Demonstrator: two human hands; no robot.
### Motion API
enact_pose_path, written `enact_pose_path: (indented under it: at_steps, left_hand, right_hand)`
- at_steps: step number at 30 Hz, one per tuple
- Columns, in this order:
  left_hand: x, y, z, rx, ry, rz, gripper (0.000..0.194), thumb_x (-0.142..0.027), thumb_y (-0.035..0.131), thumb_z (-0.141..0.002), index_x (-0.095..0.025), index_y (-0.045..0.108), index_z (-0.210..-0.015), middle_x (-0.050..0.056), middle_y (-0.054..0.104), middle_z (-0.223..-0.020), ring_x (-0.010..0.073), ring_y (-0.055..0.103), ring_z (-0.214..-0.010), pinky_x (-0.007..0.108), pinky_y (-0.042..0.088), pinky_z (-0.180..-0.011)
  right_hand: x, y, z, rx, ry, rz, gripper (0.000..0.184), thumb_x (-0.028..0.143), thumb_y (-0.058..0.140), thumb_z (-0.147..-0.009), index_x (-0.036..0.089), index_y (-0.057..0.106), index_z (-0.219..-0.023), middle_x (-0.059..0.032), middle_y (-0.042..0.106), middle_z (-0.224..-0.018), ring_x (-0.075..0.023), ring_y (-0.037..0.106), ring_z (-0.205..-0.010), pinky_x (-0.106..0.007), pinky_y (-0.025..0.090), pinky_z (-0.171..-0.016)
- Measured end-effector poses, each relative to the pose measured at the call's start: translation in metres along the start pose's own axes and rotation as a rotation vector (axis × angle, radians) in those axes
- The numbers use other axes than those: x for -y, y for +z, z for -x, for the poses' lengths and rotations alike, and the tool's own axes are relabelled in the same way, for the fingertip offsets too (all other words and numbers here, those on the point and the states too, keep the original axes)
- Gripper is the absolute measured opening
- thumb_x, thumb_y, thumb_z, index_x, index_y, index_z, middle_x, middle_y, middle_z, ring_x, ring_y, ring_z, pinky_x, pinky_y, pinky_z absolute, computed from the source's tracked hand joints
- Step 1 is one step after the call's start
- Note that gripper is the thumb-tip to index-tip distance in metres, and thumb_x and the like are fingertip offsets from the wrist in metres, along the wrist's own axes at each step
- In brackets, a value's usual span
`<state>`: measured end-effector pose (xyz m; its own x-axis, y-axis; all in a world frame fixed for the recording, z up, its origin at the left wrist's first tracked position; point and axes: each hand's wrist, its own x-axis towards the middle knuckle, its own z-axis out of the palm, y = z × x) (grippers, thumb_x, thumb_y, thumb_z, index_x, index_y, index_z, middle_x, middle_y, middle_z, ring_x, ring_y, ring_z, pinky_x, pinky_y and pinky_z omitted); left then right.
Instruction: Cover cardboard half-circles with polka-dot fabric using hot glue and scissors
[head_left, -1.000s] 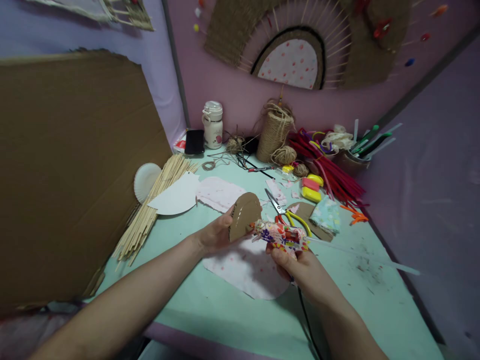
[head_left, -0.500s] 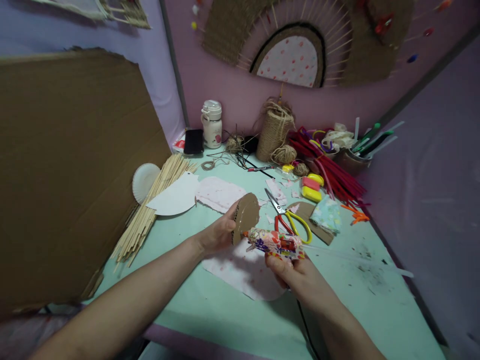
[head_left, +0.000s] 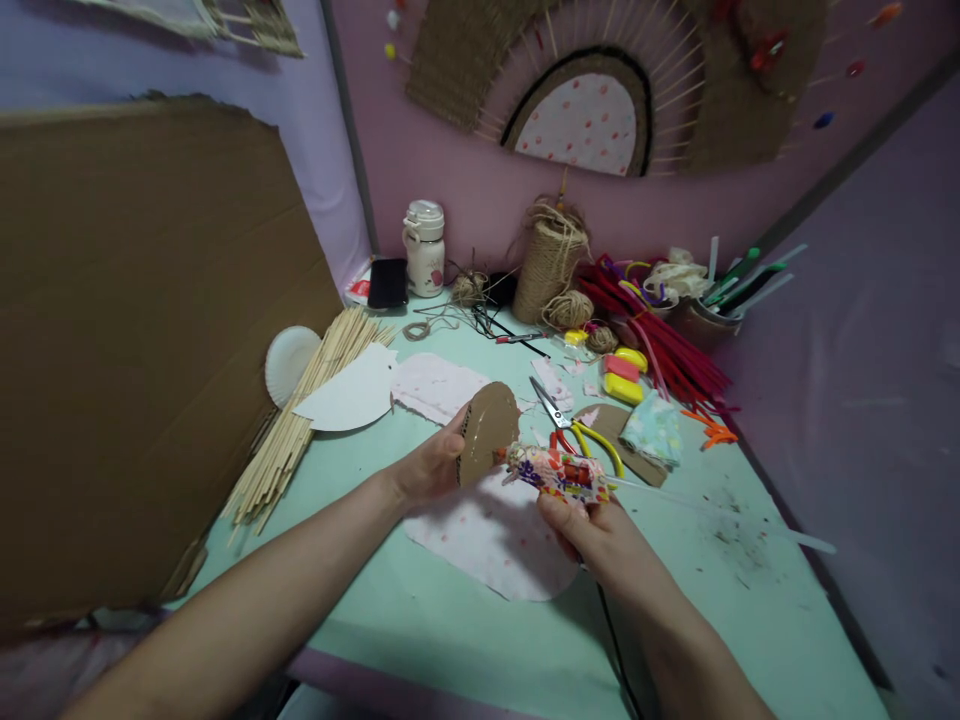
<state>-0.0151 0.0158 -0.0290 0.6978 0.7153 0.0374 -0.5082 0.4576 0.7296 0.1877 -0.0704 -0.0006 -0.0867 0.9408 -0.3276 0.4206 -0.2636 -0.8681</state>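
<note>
My left hand [head_left: 435, 462] is closed on a rounded piece of corrugated cardboard [head_left: 489, 432], held up tilted, with a shiny line of glue on its face. In my right hand [head_left: 589, 530] is a glue gun [head_left: 559, 473] covered in a colourful floral pattern. Its nozzle points left at the cardboard's right edge; whether it touches I cannot tell. A long clear glue stick [head_left: 720, 512] sticks out of the gun's back, and a black cord hangs below. Beneath both hands lies a white spotted cloth piece [head_left: 491, 545] on the table.
Scissors [head_left: 574, 425] lie open beyond the glue gun, beside a cardboard offcut [head_left: 645, 465]. Wooden sticks [head_left: 300, 430] and a white paper shape [head_left: 349, 390] are at left, near a large cardboard sheet [head_left: 150, 350]. Twine [head_left: 551, 265] and a white bottle [head_left: 425, 250] stand behind.
The glue gun has moved slightly right and up, its nozzle shifting toward the cardboard's right edge. The cardboard has turned a little, showing more of its face.
</note>
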Motion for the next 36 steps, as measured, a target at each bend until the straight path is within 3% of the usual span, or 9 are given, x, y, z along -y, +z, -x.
enact_pose_path:
  at_steps: [10,24,31,36]
  left_hand:
    - [-0.005,0.002,0.002,-0.005,-0.005,0.004,0.083,-0.052,0.082,-0.059,-0.028,0.052,-0.133,0.009,0.049,-0.142,0.0264,0.051,-0.120,0.037,0.043,-0.099]
    - [-0.005,0.001,0.002,0.046,-0.032,-0.006,0.085,-0.051,0.083,-0.059,-0.028,0.051,-0.134,0.009,0.051,-0.139,0.0257,0.053,-0.118,0.041,0.039,-0.103]
    - [-0.002,-0.002,0.000,0.088,-0.043,-0.037,0.082,-0.051,0.082,-0.062,-0.026,0.051,-0.133,0.010,0.059,-0.126,0.0235,0.058,-0.106,0.039,0.042,-0.096]
    - [0.003,-0.003,0.000,0.077,-0.058,-0.044,0.088,-0.048,0.084,-0.060,-0.026,0.047,-0.137,0.011,0.054,-0.136,0.0257,0.055,-0.114,0.037,0.040,-0.097]
  right_hand:
    - [0.003,-0.001,-0.003,-0.034,0.000,0.003,0.057,0.068,0.054,-0.078,0.022,0.043,-0.046,0.0011,0.042,-0.041,-0.0130,0.040,-0.046,-0.026,0.032,-0.045]
    - [-0.003,-0.005,-0.009,-0.115,0.031,-0.010,0.057,0.069,0.049,-0.080,0.022,0.043,-0.048,0.0011,0.043,-0.043,-0.0122,0.038,-0.044,-0.027,0.028,-0.046]
    - [-0.006,-0.002,-0.006,-0.075,-0.010,-0.321,0.055,0.070,0.061,-0.072,0.016,0.060,-0.084,0.0055,0.042,-0.051,-0.0102,0.035,-0.043,-0.026,0.023,-0.045]
    - [-0.009,0.001,-0.002,0.016,-0.047,-0.364,0.058,0.071,0.064,-0.070,0.016,0.060,-0.088,0.0056,0.044,-0.054,-0.0097,0.037,-0.045,-0.024,0.025,-0.045]
